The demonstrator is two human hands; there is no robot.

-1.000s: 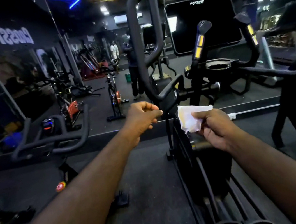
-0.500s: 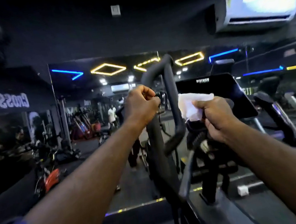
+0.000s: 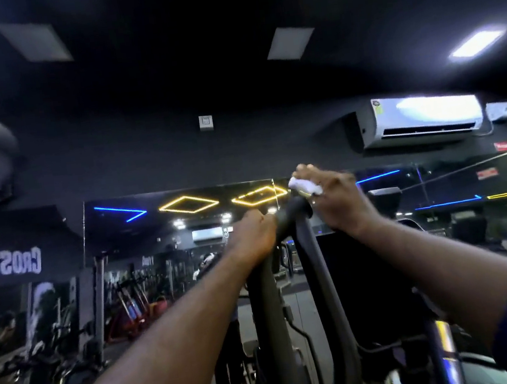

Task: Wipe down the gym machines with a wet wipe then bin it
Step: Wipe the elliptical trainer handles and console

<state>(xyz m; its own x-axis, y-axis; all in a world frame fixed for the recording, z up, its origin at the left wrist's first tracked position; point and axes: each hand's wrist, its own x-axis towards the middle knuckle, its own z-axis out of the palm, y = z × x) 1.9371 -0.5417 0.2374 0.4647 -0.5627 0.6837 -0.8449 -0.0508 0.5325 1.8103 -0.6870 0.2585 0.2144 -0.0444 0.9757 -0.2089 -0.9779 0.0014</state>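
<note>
1. Change: a second ago both hands hung low in front of the machine, with the wipe held as a loose sheet and the left fist holding nothing. Both are now up at the top of the handle loop [image 3: 317, 280].
2. Left hand [image 3: 252, 238]: fingers curled round the upper-left bend of the loop, gripping the bar. It looks like a steadying hold.
3. Right hand [image 3: 335, 202]: fingers closed round the wet wipe [image 3: 304, 186], which is bunched into a wad. The hand sits at the crest of the loop, just right of the left hand.
4. Wipe location: between the right fingers and the top of the bar. It appears to touch the bar, but motion blur stops a firm call on contact.
5. View has tilted up. Ceiling, air conditioner [image 3: 423, 119] and mirror [image 3: 191, 229] fill the frame. The dark console screen [image 3: 355, 262] sits behind the loop.
6. Judgement: approach is finished and wiping of this handle is starting at its highest point. The sensible stroke runs down the right limb of the loop while the left hand holds it still.
7. Task is early. The rest of this machine and the others look untouched, and no bin is in view.
8. Risk: a wad this small covers little of the bar per pass, so it may need unfolding.
</note>
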